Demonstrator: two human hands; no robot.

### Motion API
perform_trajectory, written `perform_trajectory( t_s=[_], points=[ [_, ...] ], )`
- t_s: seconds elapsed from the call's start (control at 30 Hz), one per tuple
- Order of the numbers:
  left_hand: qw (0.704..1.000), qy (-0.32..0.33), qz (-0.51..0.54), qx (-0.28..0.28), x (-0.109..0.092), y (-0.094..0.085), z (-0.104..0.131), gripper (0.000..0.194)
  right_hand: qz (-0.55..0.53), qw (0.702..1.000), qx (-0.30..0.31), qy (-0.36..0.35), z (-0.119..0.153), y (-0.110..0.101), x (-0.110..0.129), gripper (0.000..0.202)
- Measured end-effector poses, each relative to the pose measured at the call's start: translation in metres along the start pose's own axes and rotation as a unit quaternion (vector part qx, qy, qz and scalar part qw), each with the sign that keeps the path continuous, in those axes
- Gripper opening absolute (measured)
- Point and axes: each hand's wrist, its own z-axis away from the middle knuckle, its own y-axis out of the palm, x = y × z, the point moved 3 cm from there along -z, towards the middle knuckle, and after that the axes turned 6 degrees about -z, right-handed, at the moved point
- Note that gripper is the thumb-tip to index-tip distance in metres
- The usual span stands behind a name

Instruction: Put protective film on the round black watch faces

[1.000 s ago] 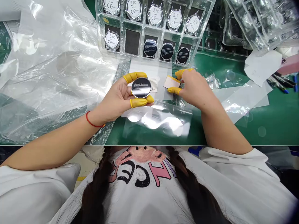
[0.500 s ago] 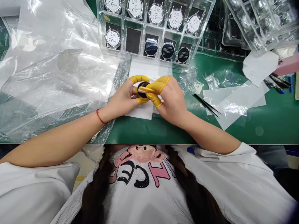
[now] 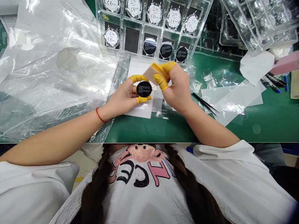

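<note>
Yellow finger cots cover fingertips on both hands. My left hand (image 3: 123,95) grips a round watch case (image 3: 144,89) by its edges, its black face with white printed text turned up. Between the thumb and fingers of my right hand (image 3: 175,82) is a flat pale pad with a yellow side (image 3: 150,74); what it is made of I cannot tell. The pad is tilted, just above and right of the watch case and apart from its face. Beneath both hands lies a white sheet (image 3: 137,67), with a clear printed film (image 3: 161,107) at its right.
A clear compartment tray (image 3: 121,21) of watch cases stands at the back, one pocket showing only black lining (image 3: 132,40). Plastic bags (image 3: 46,77) spread over the left. Black tweezers (image 3: 205,104), translucent sheets (image 3: 233,99), pens (image 3: 271,82) and stacked trays (image 3: 257,25) are at the right.
My right hand has lifted the pad off the watch case, up and to the right, uncovering the printed face. My left hand keeps its hold, almost unmoved.
</note>
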Motion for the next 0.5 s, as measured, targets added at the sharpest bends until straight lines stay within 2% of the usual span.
perform_trajectory(
  t_s=[0.07,0.13,0.23,0.3,0.43,0.5],
  points=[
    [1.0,-0.002,-0.006,0.0,-0.002,0.0,0.001,0.058,-0.019,0.999,0.012,0.049,0.001,-0.012,-0.016,0.029],
    [1.0,0.002,-0.006,0.001,-0.005,-0.001,0.001,0.058,0.009,0.995,0.031,0.095,0.002,-0.018,-0.037,0.034],
    [1.0,0.005,0.008,0.008,-0.007,0.0,0.001,0.057,0.065,0.991,0.028,0.11,0.002,-0.017,-0.05,0.032],
    [1.0,0.007,0.01,0.01,-0.006,0.0,0.001,0.058,0.026,0.996,0.031,0.078,0.001,-0.01,-0.037,0.032],
    [1.0,0.012,0.024,0.0,-0.004,-0.001,0.001,0.067,-0.126,0.984,0.123,0.023,-0.017,0.007,0.012,0.037],
    [0.999,0.0,0.041,-0.004,-0.003,-0.002,0.0,0.069,-0.159,0.982,0.105,0.007,-0.041,0.009,0.026,0.033]
  ],
)
